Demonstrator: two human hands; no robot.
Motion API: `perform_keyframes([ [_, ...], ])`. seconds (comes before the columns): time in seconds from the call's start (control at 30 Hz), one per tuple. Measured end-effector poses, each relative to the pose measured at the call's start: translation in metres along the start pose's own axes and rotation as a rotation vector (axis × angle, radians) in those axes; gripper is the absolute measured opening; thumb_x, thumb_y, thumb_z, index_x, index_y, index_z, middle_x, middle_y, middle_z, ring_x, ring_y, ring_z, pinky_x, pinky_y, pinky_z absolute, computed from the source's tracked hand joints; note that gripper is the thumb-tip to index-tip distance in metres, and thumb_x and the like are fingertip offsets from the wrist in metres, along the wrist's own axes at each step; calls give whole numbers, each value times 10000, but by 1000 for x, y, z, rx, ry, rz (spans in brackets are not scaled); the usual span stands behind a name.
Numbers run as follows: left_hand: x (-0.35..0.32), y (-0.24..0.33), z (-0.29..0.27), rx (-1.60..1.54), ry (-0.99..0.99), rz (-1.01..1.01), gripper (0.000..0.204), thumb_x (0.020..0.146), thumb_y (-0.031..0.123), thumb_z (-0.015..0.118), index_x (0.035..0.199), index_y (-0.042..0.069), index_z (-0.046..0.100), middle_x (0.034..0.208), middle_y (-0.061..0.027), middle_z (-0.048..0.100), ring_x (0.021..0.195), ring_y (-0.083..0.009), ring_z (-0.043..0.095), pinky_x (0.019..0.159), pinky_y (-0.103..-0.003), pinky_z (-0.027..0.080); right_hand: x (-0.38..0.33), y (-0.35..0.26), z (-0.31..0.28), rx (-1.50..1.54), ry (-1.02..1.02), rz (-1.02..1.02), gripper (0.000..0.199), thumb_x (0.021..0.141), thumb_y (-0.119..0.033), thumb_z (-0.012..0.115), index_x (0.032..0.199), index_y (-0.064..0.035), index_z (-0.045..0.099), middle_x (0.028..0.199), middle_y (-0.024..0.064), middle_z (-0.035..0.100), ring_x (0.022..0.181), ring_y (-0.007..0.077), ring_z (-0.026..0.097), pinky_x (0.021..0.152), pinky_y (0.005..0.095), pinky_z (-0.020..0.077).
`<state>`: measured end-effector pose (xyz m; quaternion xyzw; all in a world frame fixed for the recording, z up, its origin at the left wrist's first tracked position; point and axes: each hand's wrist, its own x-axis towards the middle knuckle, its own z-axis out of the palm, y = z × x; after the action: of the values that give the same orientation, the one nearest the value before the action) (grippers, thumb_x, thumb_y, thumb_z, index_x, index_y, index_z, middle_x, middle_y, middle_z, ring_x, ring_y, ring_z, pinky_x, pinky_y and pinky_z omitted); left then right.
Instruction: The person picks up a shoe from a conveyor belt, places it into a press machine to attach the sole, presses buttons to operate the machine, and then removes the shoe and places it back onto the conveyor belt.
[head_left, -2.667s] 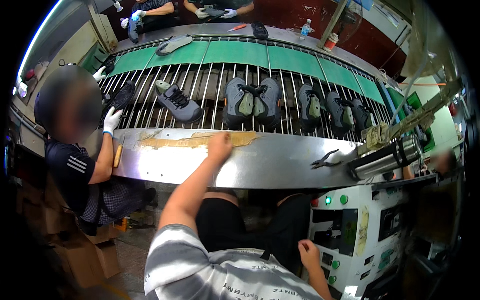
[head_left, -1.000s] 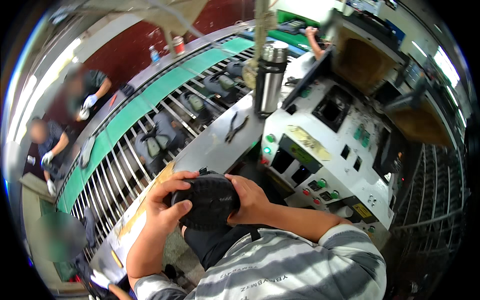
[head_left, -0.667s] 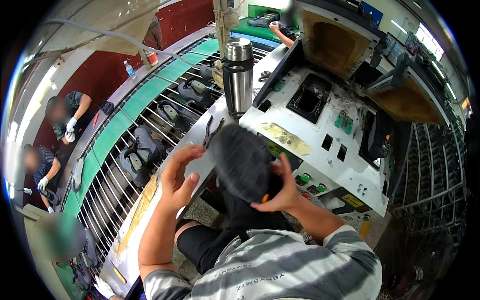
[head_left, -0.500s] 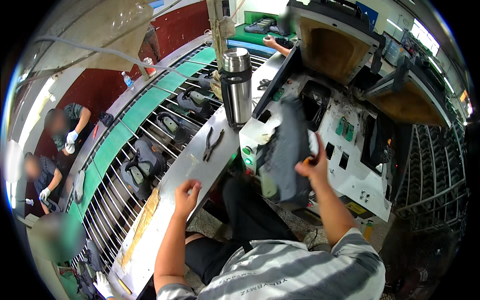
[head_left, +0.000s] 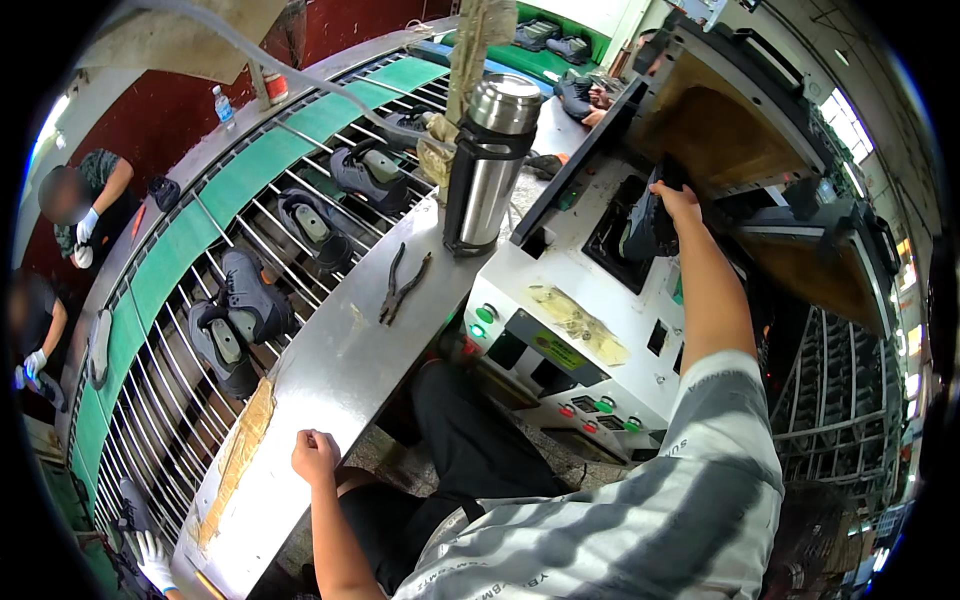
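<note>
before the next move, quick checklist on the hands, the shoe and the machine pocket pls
1. Right hand grips the dark shoe: ok.
2. Shoe inside the machine's dark pocket: cannot tell how deep it sits.
3. Left hand away from the machine, resting closed on the steel counter edge: ok.
4. Pliers and steel flask lie apart from the pocket: ok.
5. Green lamp lit on the front panel: ok.

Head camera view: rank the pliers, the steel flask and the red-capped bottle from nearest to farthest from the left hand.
From the left hand, resting on the metal shelf's near edge:
1. Pliers, lying on the shelf ahead of the hand.
2. Steel flask, upright at the shelf's far end.
3. Red-capped bottle, beyond the conveyor on its far ledge.
</note>
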<state>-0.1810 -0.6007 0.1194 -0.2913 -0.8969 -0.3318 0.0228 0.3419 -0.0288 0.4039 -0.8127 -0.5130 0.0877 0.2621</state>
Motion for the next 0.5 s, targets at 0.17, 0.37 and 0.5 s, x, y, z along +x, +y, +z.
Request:
perform_keyframes([
  [0.17,2,-3,-2,-6,8,-24,106,811,163,607,767,70,633,607,-89,618,541,-254,604,526,-348,472,3,-17,52,-372,-135,37,1038,621,-642,705,1381,12,436,1402,196,479,1297,291,473,1067,360,365],
  [0.37,4,8,-6,-79,-33,-98,113,816,172,609,775,70,636,622,-98,628,557,-257,614,552,-361,482,-15,-4,51,-343,-84,65,884,764,-638,566,1460,-141,343,1396,189,486,1279,320,486,1031,431,407],
  [0.5,4,9,-12,-61,-11,-108,110,816,174,615,783,72,641,635,-95,640,571,-255,625,563,-358,489,-63,-18,51,-388,-30,-123,629,910,-556,394,1409,-175,421,1374,187,485,1274,382,440,1019,497,394],
])
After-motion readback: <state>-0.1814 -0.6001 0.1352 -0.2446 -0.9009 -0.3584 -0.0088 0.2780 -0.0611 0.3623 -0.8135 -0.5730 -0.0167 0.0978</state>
